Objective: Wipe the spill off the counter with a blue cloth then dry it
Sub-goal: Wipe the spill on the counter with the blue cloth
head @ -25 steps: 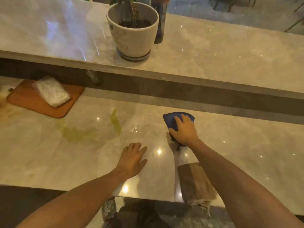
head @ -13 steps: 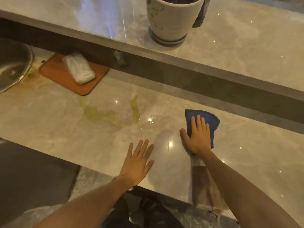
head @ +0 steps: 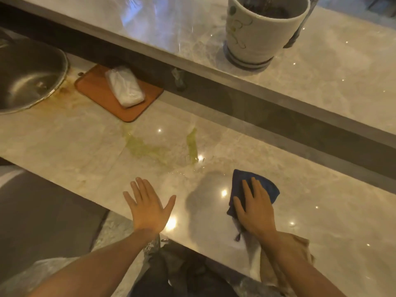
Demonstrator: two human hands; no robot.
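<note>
A: The blue cloth [head: 264,185] is being pressed flat on the worktop [head: 321,211] under the right hand [head: 255,209]. The fingers are being kept extended, so there is no closed grip, only palm pressure. The left hand [head: 147,206] is being held open with fingers spread, nothing in it; whether it is touching the surface cannot be told.

B: Spill position?

A: The yellow-green spill [head: 150,148] is being observed well apart from the cloth, toward 10 o'clock of it, in two streaks. It appears untouched.

B: Risks being noted?

A: Judged only: with the cloth being held by pressure alone, it is liable to bunch or slip out on a long stroke. The liquid is likely to be smeared toward the orange mat [head: 120,97] at 11 o'clock, where a white packet [head: 124,86] is lying. Pushing toward 6 o'clock risks dripping over the near edge.

B: Drying step?

A: A tan cloth [head: 300,254] is being seen under the right forearm at the edge; it is at risk of being dragged off.
</note>
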